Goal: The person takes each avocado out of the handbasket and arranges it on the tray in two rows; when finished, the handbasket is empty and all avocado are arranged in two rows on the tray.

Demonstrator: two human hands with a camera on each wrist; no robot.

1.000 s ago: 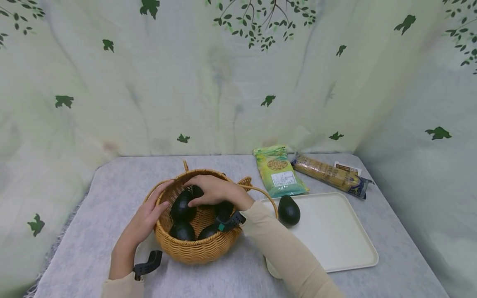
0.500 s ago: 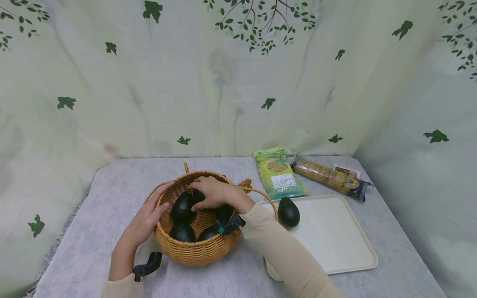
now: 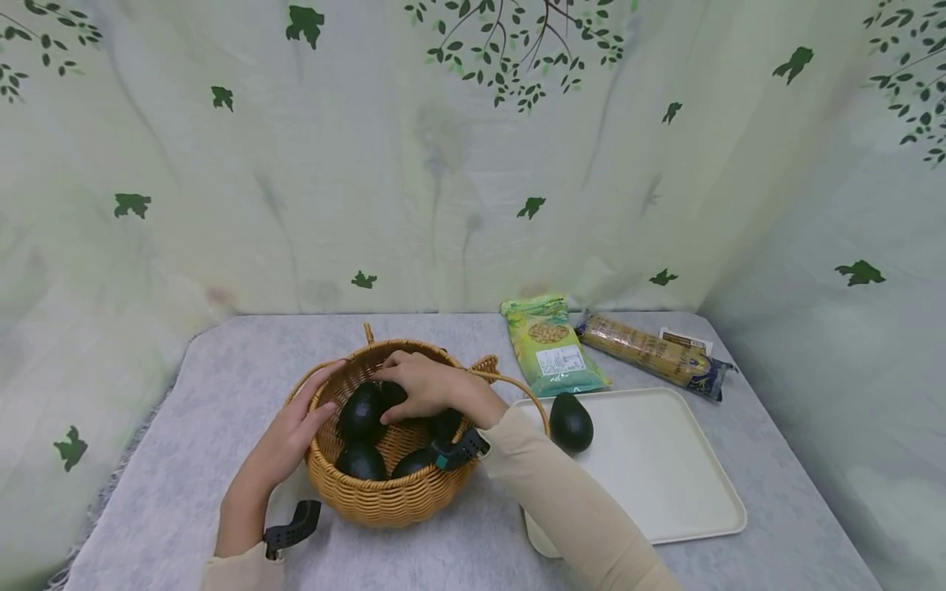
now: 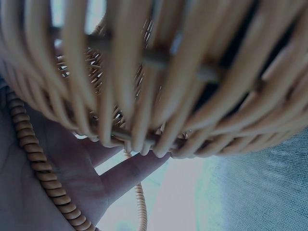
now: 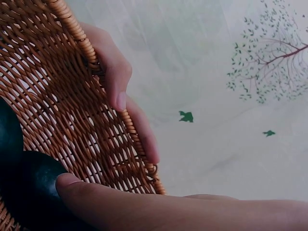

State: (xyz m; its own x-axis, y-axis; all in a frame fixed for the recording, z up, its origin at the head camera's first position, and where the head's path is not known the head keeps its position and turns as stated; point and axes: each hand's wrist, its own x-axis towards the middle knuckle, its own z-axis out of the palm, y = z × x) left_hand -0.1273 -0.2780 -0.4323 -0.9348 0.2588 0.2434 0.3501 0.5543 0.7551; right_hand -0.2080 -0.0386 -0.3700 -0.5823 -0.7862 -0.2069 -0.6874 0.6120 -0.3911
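Two hands at the round woven wicker basket. Left hand holds its near-left rim, grip closed on it. Right hand has curled tighter since a second ago, fingers now closing on a dark green avocado inside: pick-up under way. Basket's looped handle crosses the exit path; cream rectangular tray, right, has bare room beyond one avocado on its corner.

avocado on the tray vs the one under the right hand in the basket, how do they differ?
Place: the tray avocado lies on the white tray; the basket avocado sits inside the wicker basket among others.
Contact: the tray avocado is untouched; the right hand has its fingers curled over the basket avocado.
Visibility: the tray avocado shows whole; the basket avocado is mostly hidden by the hand.
Shared: both have dark green skin.
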